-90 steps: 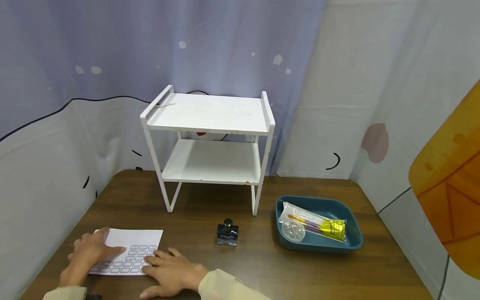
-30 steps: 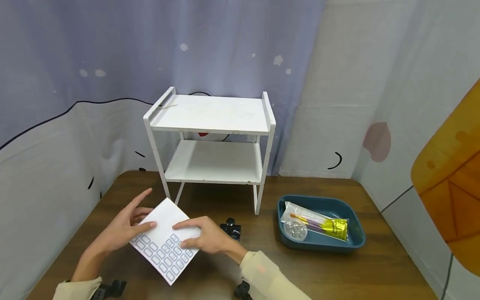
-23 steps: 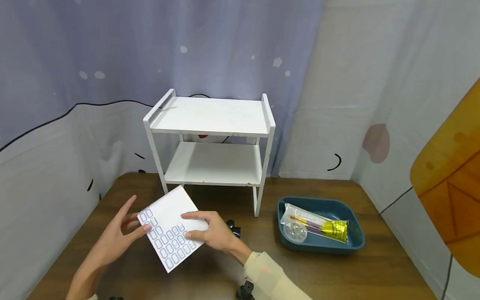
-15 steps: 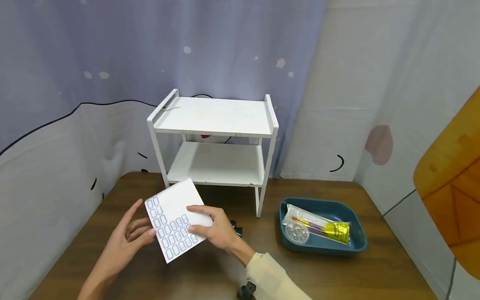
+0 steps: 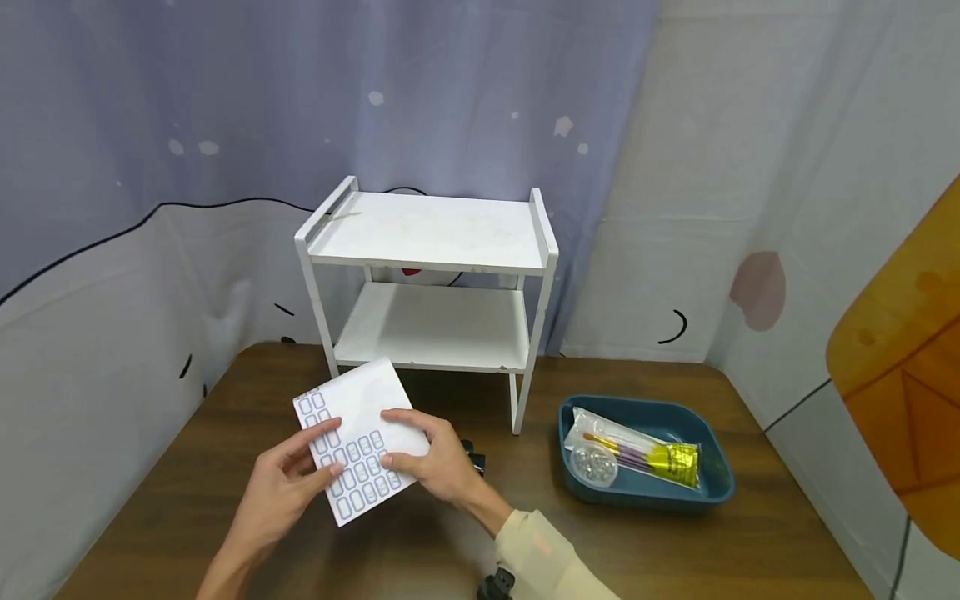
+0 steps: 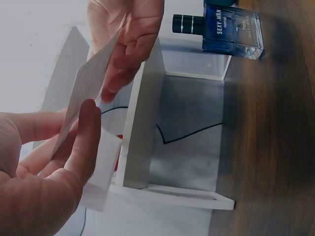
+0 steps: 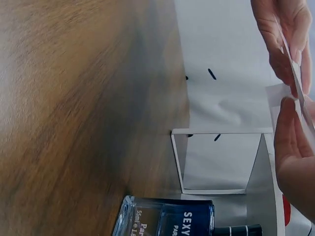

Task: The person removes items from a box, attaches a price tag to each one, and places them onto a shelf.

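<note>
A white folded sheet [image 5: 363, 392] printed with rows of blue outlined boxes is held up, tilted, above the table in the head view. My left hand [image 5: 281, 487] pinches its lower left side, thumb and a finger on the printed face. On its right edge my right hand [image 5: 438, 458] grips with thumb and fingers. Seen from the left wrist, the sheet [image 6: 91, 78] is nearly edge-on between both hands, a loose flap hanging behind. A dark blue perfume bottle [image 6: 231, 29] stands beyond; my right hand mostly hides it in the head view.
Behind the sheet stands a white two-tier shelf [image 5: 431, 233] on the wooden table [image 5: 637, 550]. To the right is a blue tray [image 5: 645, 498] holding a packet of brushes [image 5: 637, 454] and a round clear container [image 5: 594, 464]. Patterned curtains surround the table.
Both hands have lifted the sheet off the table's left side, moved it rightward and turned it. In the last half second my left hand has come in from beside its edge and taken hold.
</note>
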Demonstrator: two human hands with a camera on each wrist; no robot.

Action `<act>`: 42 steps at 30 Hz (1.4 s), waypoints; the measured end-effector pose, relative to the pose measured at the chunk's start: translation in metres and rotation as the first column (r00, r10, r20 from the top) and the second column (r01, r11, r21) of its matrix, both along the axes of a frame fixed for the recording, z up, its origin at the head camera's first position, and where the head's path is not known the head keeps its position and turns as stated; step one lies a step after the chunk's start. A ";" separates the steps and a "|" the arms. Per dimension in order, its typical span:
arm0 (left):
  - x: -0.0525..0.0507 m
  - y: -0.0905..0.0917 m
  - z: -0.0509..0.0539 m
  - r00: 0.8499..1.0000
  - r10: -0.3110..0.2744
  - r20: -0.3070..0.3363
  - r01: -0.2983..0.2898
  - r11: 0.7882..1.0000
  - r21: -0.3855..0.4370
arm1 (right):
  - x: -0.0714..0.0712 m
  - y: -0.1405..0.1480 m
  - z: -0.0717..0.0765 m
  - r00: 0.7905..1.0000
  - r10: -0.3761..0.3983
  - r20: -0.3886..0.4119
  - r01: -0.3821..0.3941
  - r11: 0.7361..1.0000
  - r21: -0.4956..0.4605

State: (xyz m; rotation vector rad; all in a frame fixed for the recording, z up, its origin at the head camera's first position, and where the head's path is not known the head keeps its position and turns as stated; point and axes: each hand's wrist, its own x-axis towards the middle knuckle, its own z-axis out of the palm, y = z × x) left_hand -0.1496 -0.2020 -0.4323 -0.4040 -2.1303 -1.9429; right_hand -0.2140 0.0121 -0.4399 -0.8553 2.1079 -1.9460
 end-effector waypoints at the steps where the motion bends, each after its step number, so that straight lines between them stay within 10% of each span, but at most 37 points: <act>1: 0.000 0.001 0.000 1.000 0.011 0.010 -0.011 1.000 -0.008 | 0.000 0.000 0.000 1.000 -0.006 -0.012 0.006 1.000 0.009; 8: 0.000 0.002 0.006 0.998 0.046 0.046 -0.044 0.998 -0.034 | 0.004 0.004 0.012 0.983 -0.095 -0.160 0.104 0.994 0.044; 14: 0.001 0.004 0.011 0.998 0.040 0.049 -0.038 0.999 -0.037 | 0.009 0.006 0.027 0.921 -0.168 -0.352 0.204 0.976 0.069; 26: 0.001 0.015 0.017 0.997 -0.065 0.033 0.066 0.997 -0.036 | 0.015 0.003 0.026 0.845 -0.118 -0.521 0.259 0.943 0.207; 42: 0.001 0.020 0.016 0.996 -0.088 0.005 0.089 0.995 -0.038 | 0.014 0.004 0.027 0.844 -0.080 -0.530 0.224 0.951 0.213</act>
